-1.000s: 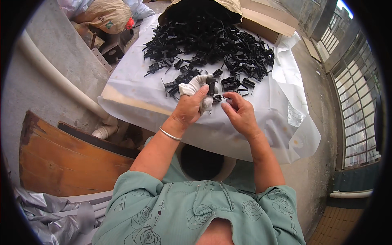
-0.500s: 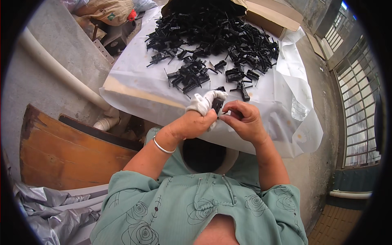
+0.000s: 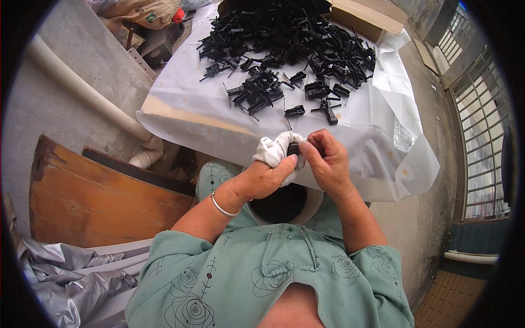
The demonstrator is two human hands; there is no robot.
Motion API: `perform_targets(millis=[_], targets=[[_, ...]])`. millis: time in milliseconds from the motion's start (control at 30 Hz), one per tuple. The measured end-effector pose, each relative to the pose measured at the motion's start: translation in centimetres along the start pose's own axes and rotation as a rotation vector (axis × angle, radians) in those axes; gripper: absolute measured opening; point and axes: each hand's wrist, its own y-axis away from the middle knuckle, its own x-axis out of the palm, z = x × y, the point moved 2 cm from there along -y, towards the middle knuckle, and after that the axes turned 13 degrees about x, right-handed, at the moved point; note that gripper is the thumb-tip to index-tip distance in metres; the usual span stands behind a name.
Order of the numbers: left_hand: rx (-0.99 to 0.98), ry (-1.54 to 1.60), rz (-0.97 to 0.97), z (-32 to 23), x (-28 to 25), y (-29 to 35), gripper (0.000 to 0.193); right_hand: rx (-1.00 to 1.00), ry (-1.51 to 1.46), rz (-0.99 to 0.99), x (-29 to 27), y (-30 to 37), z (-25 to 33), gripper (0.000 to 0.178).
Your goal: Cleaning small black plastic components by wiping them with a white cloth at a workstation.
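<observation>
Fingers of L hand (image 3: 267, 179) are clasping white cloth (image 3: 270, 151) & small blk part (image 3: 293, 148) by near edge of table (image 3: 191, 119); R hand (image 3: 331, 167) fingers are sitting bunched alongside, can't tell if gripping. Part's looking light, stiff; body's prob. offering best hold. No legible writing showing on part; bag's (image 3: 143, 12) bearing unreadable green mark.

A barred window (image 3: 484, 131) stands right of the grey concrete floor (image 3: 421, 232).
</observation>
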Motion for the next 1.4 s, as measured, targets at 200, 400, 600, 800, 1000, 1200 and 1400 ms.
perform_targets(millis=[200, 400, 600, 800, 1000, 1200, 1400], targets=[[-0.027, -0.101, -0.041, 1.1, -0.6, 0.5, 0.023, -0.106, 0.395, 0.162, -0.6, 0.5, 0.2, 0.017], [0.132, -0.447, -0.031, 0.9, 0.0, 0.3, 0.023, -0.044, 0.5, 0.214, -0.4, 0.0, 0.6, 0.019], [0.165, -0.64, -0.061, 1.4, -0.4, 1.0, 0.025, -0.096, 0.443, 0.131, 1.4, -0.1, -0.8, 0.02], [0.204, -0.609, -0.204, 2.5, -0.8, 1.9, 0.024, -0.112, 0.415, 0.166, 2.6, -1.1, -1.8, 0.021], [0.025, -0.25, -0.326, 2.2, -1.3, 2.3, 0.023, 0.074, 0.219, 0.34, 2.3, -1.9, -2.0, 0.023], [0.121, -0.621, -0.178, 2.4, -1.8, 2.3, 0.023, 0.12, 0.397, 0.346, 2.6, -2.1, -2.3, 0.025], [0.14, -0.711, -0.095, 1.4, -2.0, 2.3, 0.029, 0.134, 0.425, 0.368, 1.3, -2.5, -2.2, 0.026]])
